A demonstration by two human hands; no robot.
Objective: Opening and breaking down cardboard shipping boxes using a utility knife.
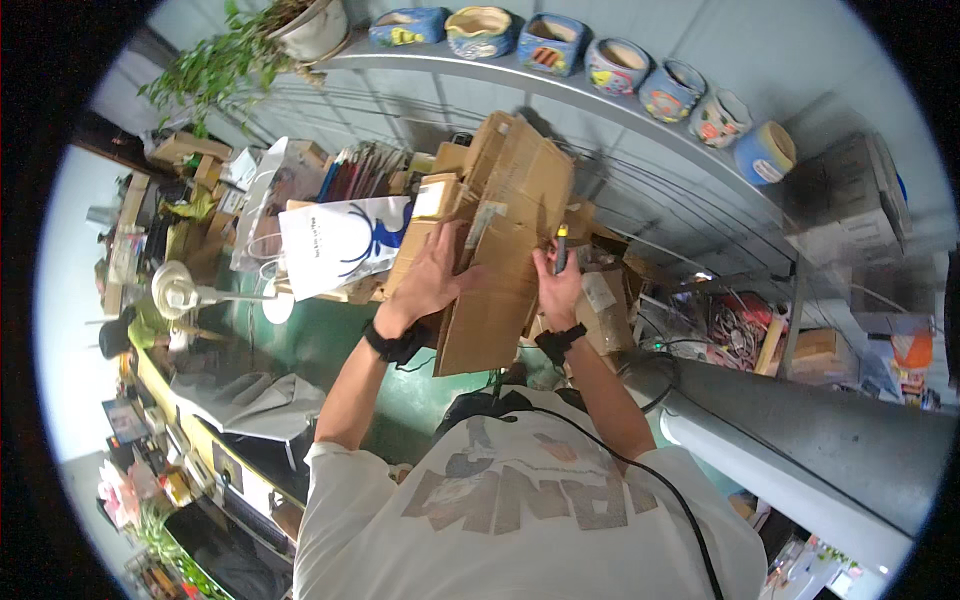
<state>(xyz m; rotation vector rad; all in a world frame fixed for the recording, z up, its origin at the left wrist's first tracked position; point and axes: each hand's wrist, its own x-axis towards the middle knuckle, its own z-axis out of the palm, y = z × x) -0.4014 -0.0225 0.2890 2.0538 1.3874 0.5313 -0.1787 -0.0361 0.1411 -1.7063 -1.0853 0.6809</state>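
Large folded pieces of brown cardboard box (517,225) stand tilted in front of me, with a strip of tape or label on the face. My left hand (429,281) lies flat against the cardboard's left side, thumb stretched across the panel. At the right edge, my right hand (559,285) is closed around a slim grey tool with a yellow end (561,247), which may be a utility knife or a marker. Its fingertips also touch the cardboard edge. The tool's other end is hidden in the hand. Both wrists wear black bands.
A white paper bag (345,244) with a blue print stands left of the cardboard. A white fan (176,291) is farther left. Painted pots (551,45) line the shelf (480,66) above. More cardboard boxes (604,307) sit to the right, and a black cable (660,487) crosses my shirt.
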